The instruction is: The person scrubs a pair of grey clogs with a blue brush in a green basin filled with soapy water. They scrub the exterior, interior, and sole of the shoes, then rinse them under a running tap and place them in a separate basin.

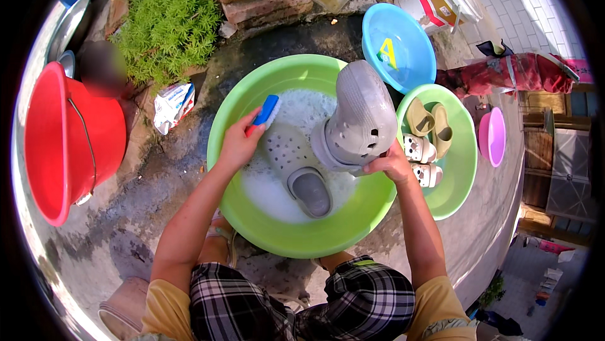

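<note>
A large green basin [293, 240] of sudsy water stands on the ground before my knees. Over its left part, my left hand [241, 141] is closed round a scrubbing brush [267, 112] with a blue and red back and pale bristles. My right hand [392, 163] grips a grey clog [360, 111] at its lower end, holding it up above the suds on the right side, toe upward. A second grey clog [290, 158] lies in the foamy water between my hands, its perforated top and dark heel strap showing.
To the right, a smaller green basin [463, 190] holds olive slippers [441, 128] and white clogs [421, 149]. Behind it sits a blue basin [413, 32]; a pink basin [492, 137] is farther right. A red bucket [107, 133] and crumpled packet [173, 108] lie left.
</note>
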Available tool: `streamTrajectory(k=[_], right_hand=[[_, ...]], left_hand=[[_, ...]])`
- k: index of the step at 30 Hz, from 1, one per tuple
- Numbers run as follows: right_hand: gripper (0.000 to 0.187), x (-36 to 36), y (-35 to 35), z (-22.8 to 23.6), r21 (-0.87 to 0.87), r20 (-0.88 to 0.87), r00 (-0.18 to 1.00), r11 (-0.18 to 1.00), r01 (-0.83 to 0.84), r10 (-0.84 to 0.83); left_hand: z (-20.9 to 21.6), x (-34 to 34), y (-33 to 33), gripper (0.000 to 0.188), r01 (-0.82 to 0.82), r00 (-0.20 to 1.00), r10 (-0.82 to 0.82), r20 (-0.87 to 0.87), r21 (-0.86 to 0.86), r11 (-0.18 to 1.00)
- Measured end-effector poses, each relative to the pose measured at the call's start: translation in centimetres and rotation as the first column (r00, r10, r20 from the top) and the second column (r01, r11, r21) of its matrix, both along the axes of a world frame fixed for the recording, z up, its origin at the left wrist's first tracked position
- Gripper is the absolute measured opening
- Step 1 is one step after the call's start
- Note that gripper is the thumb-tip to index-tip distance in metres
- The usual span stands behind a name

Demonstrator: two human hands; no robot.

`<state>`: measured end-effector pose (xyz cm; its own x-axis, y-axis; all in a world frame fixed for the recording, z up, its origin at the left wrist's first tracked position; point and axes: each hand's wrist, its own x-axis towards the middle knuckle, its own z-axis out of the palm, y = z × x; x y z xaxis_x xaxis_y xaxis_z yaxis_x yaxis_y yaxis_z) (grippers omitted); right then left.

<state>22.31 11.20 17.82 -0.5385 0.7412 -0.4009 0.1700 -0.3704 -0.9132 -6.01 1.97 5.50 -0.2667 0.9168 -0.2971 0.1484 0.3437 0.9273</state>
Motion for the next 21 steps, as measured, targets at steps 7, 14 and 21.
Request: streamTrajectory(k=[7,14,21], right_hand=[[0.108,1.5,0.6,-0.2,0.289,0.226,0.97,0.957,0.026,-0.095],[0.103,1.9,-1.0,-0.3,0.336,0.245,0.965,0.942,0.002,-0.089],[0.1,1.3,-1.4,-0.1,0.553,0.654,0.749,0.742,-0.379,-0.104]], left_hand=[[-0.1,0.2,0.5,0.046,-0.21,0.96,0.185,0.21,0.101,0.972],[1.7,0.0,0.6,0.041,-0.296,0.885,0.239,0.401,0.085,0.952],[2.1,-0.6,0.7,0.039,-0.354,0.827,0.269,0.494,0.087,0.931]])
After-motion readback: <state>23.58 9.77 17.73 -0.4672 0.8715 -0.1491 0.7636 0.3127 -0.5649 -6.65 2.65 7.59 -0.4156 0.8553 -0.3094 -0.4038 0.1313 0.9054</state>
